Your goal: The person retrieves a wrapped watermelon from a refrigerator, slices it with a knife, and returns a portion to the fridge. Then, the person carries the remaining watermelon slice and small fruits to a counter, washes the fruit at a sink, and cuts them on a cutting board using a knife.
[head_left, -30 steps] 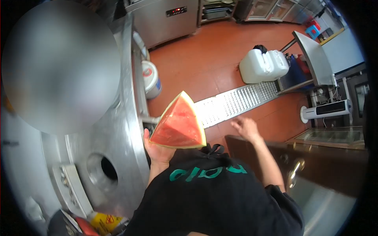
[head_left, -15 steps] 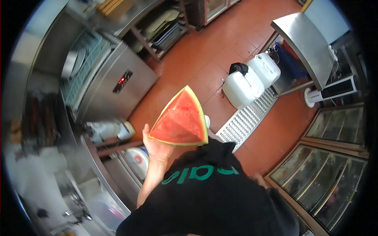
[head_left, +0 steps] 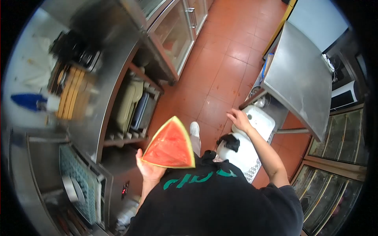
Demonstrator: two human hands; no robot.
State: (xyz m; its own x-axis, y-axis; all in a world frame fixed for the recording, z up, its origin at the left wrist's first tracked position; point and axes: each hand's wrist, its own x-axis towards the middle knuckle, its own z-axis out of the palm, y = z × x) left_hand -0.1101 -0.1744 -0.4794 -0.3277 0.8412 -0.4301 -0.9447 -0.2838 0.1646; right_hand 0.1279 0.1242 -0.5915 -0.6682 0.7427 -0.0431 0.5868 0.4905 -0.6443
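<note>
A large watermelon wedge, red flesh up and green rind at its edges, rests in my left hand in front of my chest. My left palm and fingers support it from below, with only the thumb side showing past the rind. My right hand hangs free over the floor on the right, its fingers loosely bent and apart with nothing in them. Close below it stand white plastic jerrycans, one with a black bag on top.
At left runs a steel counter with wooden blocks on it and trays on the shelf beneath. A dishwasher rack lies lower left. A steel table stands right, above glass-door fridges. Red floor tiles stretch ahead.
I have moved forward, so the counter and jerrycans sit nearer and lower in view. My right arm has swung out into sight. The watermelon wedge stays in my left hand.
</note>
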